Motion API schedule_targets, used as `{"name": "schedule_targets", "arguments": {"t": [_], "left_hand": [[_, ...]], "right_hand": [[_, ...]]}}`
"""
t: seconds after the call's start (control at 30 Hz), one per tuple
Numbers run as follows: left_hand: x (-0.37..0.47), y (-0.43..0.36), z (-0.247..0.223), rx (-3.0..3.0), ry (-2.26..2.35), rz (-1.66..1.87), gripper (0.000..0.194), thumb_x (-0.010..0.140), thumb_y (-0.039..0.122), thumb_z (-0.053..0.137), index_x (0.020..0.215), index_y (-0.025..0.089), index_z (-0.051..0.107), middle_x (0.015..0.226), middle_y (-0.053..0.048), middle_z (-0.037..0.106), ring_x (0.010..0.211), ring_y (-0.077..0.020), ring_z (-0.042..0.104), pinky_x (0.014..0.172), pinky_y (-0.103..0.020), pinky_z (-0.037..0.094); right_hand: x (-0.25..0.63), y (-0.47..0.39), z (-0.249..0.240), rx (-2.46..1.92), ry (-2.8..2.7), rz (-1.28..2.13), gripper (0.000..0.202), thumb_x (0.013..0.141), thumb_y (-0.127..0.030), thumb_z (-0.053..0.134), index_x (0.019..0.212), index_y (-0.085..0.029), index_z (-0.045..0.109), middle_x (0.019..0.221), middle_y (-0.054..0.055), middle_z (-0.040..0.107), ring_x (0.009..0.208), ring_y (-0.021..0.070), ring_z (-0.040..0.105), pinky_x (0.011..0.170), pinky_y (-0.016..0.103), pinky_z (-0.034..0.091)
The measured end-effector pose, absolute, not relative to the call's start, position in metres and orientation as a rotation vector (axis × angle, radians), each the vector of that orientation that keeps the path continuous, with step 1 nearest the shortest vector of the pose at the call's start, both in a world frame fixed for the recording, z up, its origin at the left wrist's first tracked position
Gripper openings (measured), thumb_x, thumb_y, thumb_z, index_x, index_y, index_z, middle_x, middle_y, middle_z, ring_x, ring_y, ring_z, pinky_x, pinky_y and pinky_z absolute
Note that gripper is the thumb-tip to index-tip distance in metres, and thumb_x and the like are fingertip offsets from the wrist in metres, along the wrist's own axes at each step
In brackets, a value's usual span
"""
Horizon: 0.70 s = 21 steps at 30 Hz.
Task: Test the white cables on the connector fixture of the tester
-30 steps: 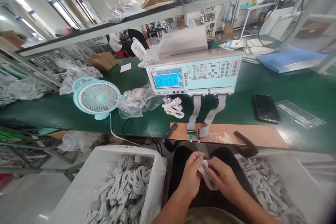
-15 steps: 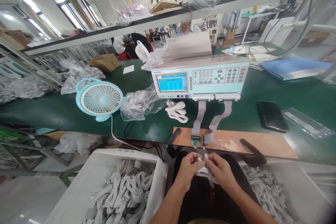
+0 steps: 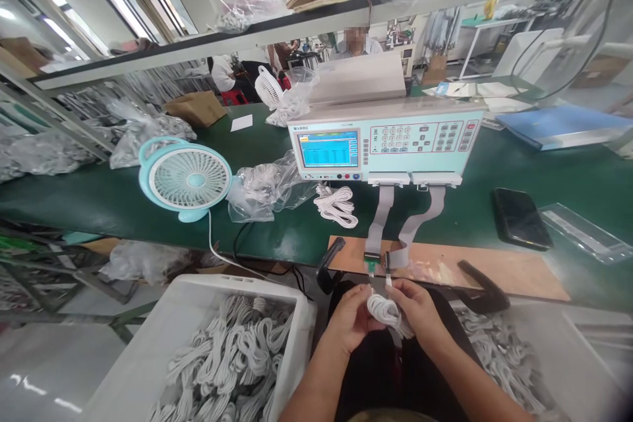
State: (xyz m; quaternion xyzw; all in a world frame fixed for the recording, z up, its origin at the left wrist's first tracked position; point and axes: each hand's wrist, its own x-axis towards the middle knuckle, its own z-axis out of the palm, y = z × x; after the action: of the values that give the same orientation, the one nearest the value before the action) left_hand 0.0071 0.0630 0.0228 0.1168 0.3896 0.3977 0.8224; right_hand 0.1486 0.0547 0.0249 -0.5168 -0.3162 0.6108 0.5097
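Note:
A coiled white cable (image 3: pixel 383 308) hangs between my hands, just in front of the table edge. My left hand (image 3: pixel 352 318) is closed at the coil's left side, its fingertips close below the small green circuit board (image 3: pixel 372 266). Closed too, my right hand (image 3: pixel 414 308) pinches a white cable end beneath the black connector (image 3: pixel 388 261). That end looks lined up with the connector; whether it is plugged in I cannot tell. Grey ribbon cables (image 3: pixel 380 214) run from both connectors up to a tester (image 3: pixel 386 145) with a lit blue screen.
Left of my knees stands a white bin (image 3: pixel 163 316) of coiled cables; another bin (image 3: pixel 548 336) is at right. Two black clamps (image 3: pixel 329 265) hold a wooden board (image 3: pixel 524 270). A coiled cable (image 3: pixel 337 206), fan (image 3: pixel 190 178) and phone (image 3: pixel 521 217) lie about. A person (image 3: pixel 357 46) sits behind.
The coil has turned and shows more of its loops between my hands. Both hands have come up closer to the connectors. The view has shifted slightly.

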Motion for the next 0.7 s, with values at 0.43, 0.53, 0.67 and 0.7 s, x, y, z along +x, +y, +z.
{"name": "schedule_targets", "arguments": {"t": [0.43,0.53,0.67,0.7], "left_hand": [[0.012,0.074,0.023,1.056,1.125,1.049,0.033,0.074,0.038,0.055,0.051,0.015,0.05,0.056,0.003,0.039,0.055,-0.0092,0.033,0.051,-0.021,0.029],[0.016,0.074,0.019,1.044,1.154,1.082,0.037,0.074,0.041,0.055,0.049,0.015,0.045,0.054,0.003,0.034,0.056,-0.0096,0.029,0.052,-0.022,0.025],[0.024,0.071,0.015,0.945,1.173,1.166,0.034,0.075,0.041,0.054,0.053,0.015,0.05,0.055,0.003,0.038,0.057,-0.0102,0.032,0.055,-0.022,0.028],[0.026,0.069,0.015,0.926,1.194,1.184,0.033,0.075,0.041,0.054,0.055,0.015,0.052,0.056,0.003,0.04,0.057,-0.0106,0.033,0.055,-0.023,0.029]], "right_hand": [[0.148,0.056,0.033,-1.267,-0.76,1.471,0.035,0.06,-0.047,0.076,0.07,-0.015,0.066,0.061,0.002,0.062,0.056,0.0176,0.055,0.055,0.028,0.043],[0.149,0.055,0.031,-1.262,-0.766,1.476,0.031,0.064,-0.044,0.075,0.073,-0.016,0.067,0.063,0.002,0.064,0.059,0.017,0.055,0.059,0.027,0.043],[0.148,0.056,0.031,-1.244,-0.72,1.506,0.029,0.063,-0.043,0.075,0.075,-0.017,0.068,0.067,0.002,0.066,0.062,0.0174,0.058,0.061,0.027,0.045],[0.147,0.056,0.032,-1.254,-0.708,1.511,0.03,0.061,-0.043,0.076,0.074,-0.017,0.068,0.067,0.002,0.066,0.062,0.0181,0.058,0.06,0.027,0.045]]}}
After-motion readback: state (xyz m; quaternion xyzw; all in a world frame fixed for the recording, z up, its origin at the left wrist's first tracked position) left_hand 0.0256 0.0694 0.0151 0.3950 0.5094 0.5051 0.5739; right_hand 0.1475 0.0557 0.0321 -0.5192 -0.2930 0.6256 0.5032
